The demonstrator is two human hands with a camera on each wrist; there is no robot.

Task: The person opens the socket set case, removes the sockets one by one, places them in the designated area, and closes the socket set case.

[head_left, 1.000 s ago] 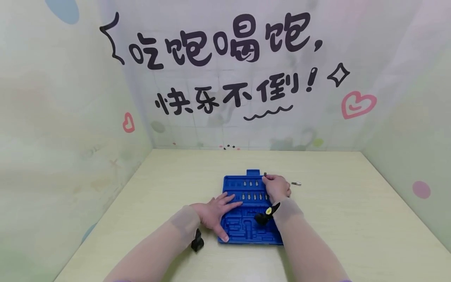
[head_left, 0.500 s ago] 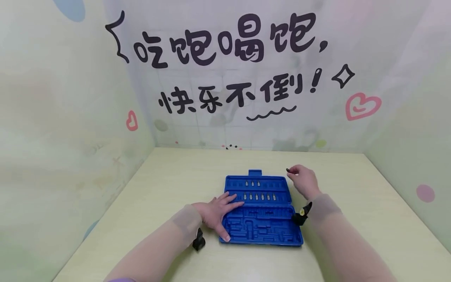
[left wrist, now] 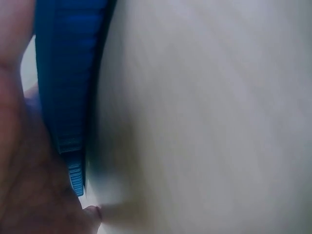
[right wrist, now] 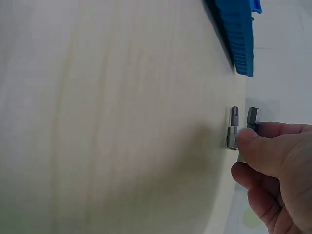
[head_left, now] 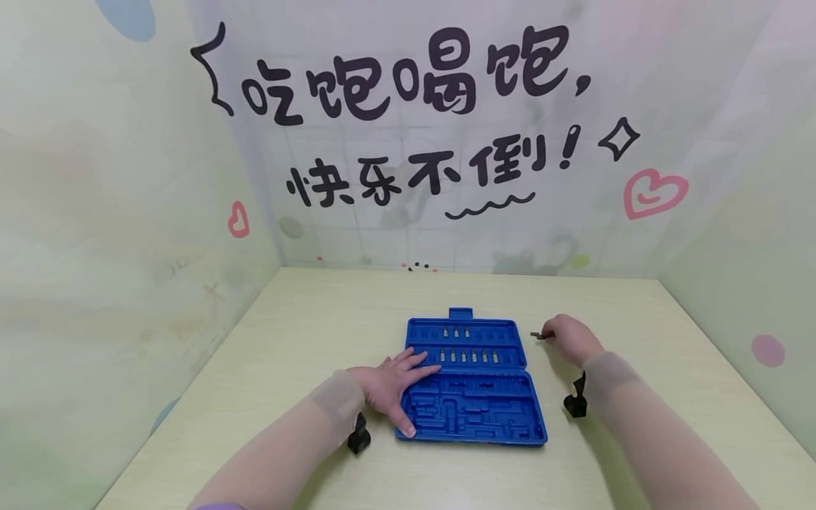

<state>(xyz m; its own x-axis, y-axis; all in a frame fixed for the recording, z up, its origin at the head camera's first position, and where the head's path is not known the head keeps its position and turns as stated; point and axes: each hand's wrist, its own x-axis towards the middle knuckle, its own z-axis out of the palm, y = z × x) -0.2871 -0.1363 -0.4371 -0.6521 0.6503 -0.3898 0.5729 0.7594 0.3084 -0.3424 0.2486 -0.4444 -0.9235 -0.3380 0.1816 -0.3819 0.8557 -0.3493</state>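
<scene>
A blue plastic tool case (head_left: 473, 407) lies unfolded on the table. My left hand (head_left: 390, 388) rests on its left edge with the fingers spread; in the left wrist view the palm runs along the blue case side (left wrist: 68, 73). To the right of the case, my right hand (head_left: 574, 341) pinches a bit socket (right wrist: 253, 117) between thumb and fingers, its dark hex tip showing. Just beside those fingers another silver bit socket (right wrist: 233, 136) lies on the table. The thumb covers much of the pinched one.
Several small bit sockets stand in two rows in the case's far half, including a bit socket (head_left: 474, 356) in the nearer row. The near half has moulded slots. Printed cloth walls (head_left: 408, 241) enclose the table (head_left: 331, 304) at the back and sides.
My right hand has carried the bit socket from the case's far right corner out to the right, then lowered it beside the one on the table. My left hand stays on the case.
</scene>
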